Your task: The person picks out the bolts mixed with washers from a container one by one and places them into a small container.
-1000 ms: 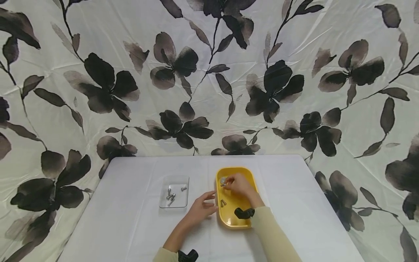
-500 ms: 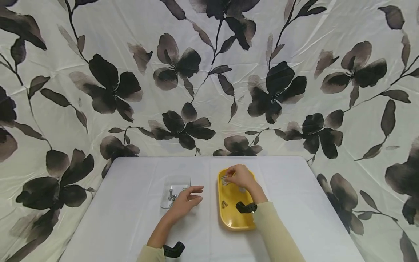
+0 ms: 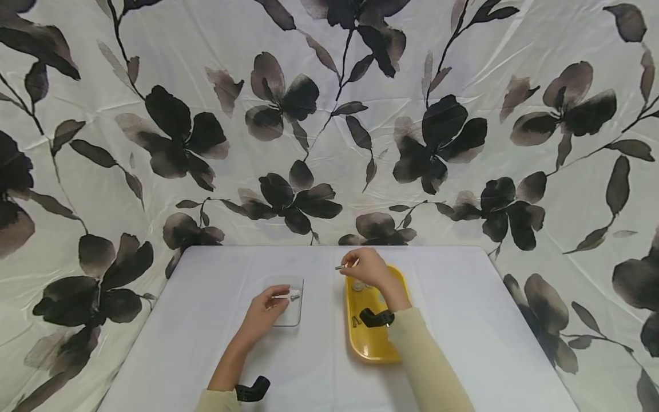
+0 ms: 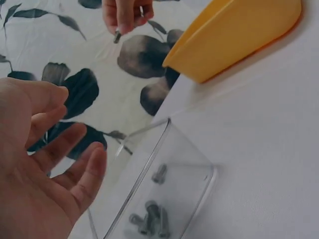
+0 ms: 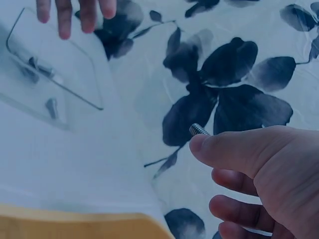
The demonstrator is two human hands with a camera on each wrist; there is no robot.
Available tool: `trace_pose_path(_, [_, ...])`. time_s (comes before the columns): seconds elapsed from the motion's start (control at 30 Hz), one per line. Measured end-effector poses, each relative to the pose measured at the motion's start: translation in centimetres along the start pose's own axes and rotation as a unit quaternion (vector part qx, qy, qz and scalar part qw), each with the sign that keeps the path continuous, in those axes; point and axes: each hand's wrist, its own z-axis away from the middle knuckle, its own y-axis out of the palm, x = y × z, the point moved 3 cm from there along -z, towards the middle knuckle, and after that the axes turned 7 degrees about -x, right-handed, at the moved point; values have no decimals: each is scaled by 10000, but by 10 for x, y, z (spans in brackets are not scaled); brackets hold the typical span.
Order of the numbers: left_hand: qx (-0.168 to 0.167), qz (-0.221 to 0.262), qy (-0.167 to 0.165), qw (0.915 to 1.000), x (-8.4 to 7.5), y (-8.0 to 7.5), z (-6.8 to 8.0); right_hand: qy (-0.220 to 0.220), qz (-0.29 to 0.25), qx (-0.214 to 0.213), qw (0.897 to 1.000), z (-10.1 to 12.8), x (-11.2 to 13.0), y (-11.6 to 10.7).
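Since a second ago, our right hand (image 3: 369, 270) has lifted out of the yellow tray (image 3: 397, 349) and now sits above its far end, while our left hand (image 3: 264, 312) has slid away from the tray's edge to the clear dish (image 3: 294, 316).

We pinch a small metal bolt (image 3: 340, 267) between the thumb and forefinger of the right hand. Its long axis lies roughly level in the head view, and its free end points left, toward the dish side of the table (image 3: 453, 297). In the right wrist view only the threaded tip (image 5: 198, 130) pokes out past the thumb; the rest is hidden in the grip.

Our left hand hovers over the near part of the clear dish with fingers relaxed and loosely spread, gripping nothing, as the left wrist view shows (image 4: 45, 164). Several more bolts (image 4: 149, 219) lie in the bottom of that dish.

The held bolt is in the air, above the table between the tray's far end and the dish, apart from both. The dish lies to the left of it and nearer to us. The right hand is the one carrying the bolt; the left hand is nearer to the dish.

More small metal parts (image 3: 353, 321) lie inside the yellow tray, including a round piece (image 3: 356, 285) just under the right hand. A black-and-white flowered cloth (image 3: 175, 131) hangs behind the white table.
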Motion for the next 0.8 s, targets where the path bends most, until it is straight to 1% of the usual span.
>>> trace_pose_path(0.1, [-361, -204, 162, 9990, 1, -13, -6, 16, -74, -3, 10000, -5, 7, 1])
trace_pose_path(0.17, [-543, -259, 259, 9979, 1, -23, -11, 3, -121, -31, 9999, -8, 11, 1])
trace_pose_path(0.23, [-733, -309, 292, 9964, 4, -32, -15, -40, -167, -53, 9998, -11, 15, 1])
trace_pose_path(0.3, [-857, -336, 245, 9955, 10, -40, -18, -107, -199, -69, 9997, -14, 18, 1])
trace_pose_path(0.4, [-948, -298, -5, 9951, 19, -49, -19, -149, -221, -43, 9996, -16, 22, 2])
trace_pose_path(0.5, [-963, -312, -322, 9943, 30, -52, -18, -145, -237, -27, 9996, -18, 25, 4])
trace_pose_path(0.57, [-961, -320, -614, 9930, 38, -51, -16, -148, -247, -6, 9996, -17, 27, 5])
trace_pose_path(0.63, [-870, -358, -905, 9914, 45, -48, -12, -144, -223, 49, 9996, -15, 28, 6])
trace_pose_path(0.7, [-784, -498, -1153, 9890, 53, -44, -8, -165, -204, 81, 9996, -13, 30, 8])
trace_pose_path(0.77, [-697, -593, -1347, 9866, 60, -40, -5, -214, -209, 121, 9995, -11, 31, 11])
trace_pose_path(0.8, [-679, -624, -1385, 9861, 62, -39, -4, -245, -238, 124, 9993, -12, 32, 12])
